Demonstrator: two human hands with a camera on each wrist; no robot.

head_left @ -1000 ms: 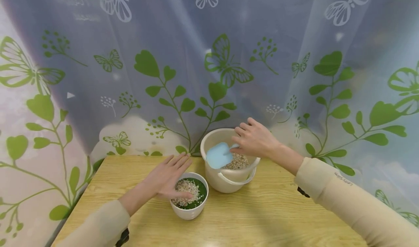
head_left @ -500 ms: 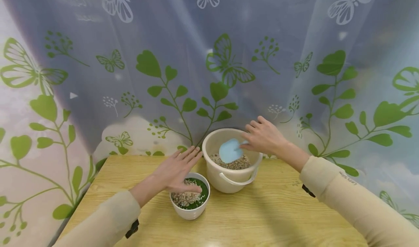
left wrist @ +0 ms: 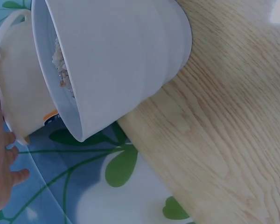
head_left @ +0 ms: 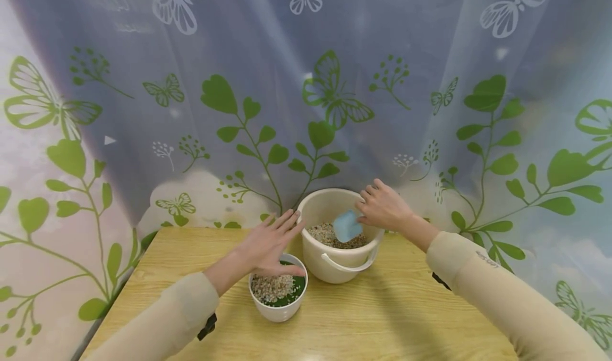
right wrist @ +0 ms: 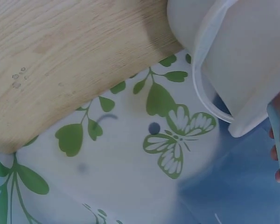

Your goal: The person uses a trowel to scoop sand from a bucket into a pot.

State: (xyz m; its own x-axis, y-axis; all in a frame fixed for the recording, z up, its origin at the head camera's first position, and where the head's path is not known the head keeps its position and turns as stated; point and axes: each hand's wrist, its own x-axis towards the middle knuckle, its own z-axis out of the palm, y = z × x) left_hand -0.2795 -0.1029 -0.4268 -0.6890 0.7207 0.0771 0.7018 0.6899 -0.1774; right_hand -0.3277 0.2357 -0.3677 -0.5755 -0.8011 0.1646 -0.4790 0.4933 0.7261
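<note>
My right hand (head_left: 384,207) grips a light blue scoop (head_left: 346,227), whose blade hangs tilted inside the cream bucket (head_left: 317,257), close above the gravel (head_left: 325,235) there. Most of the scoop's handle is hidden by the fingers. Over the white pot (head_left: 277,313) my left hand (head_left: 272,244) hovers palm down, fingers stretched out, its tips near the bucket's rim. Pale gravel (head_left: 271,288) lies on a dark green surface in that pot. In the left wrist view the pot (left wrist: 116,56) stands between the camera and the bucket (left wrist: 21,70).
Both containers stand on a wood-grain table (head_left: 406,308), the bucket behind and right of the pot. A white handle (head_left: 349,268) hangs down the bucket's front. Right behind the table hangs a curtain (head_left: 258,111) printed with leaves and butterflies.
The scoop has shifted right within the bucket, and its blade has turned more edge-on and lower. My left hand has slid right over the pot toward the bucket.
</note>
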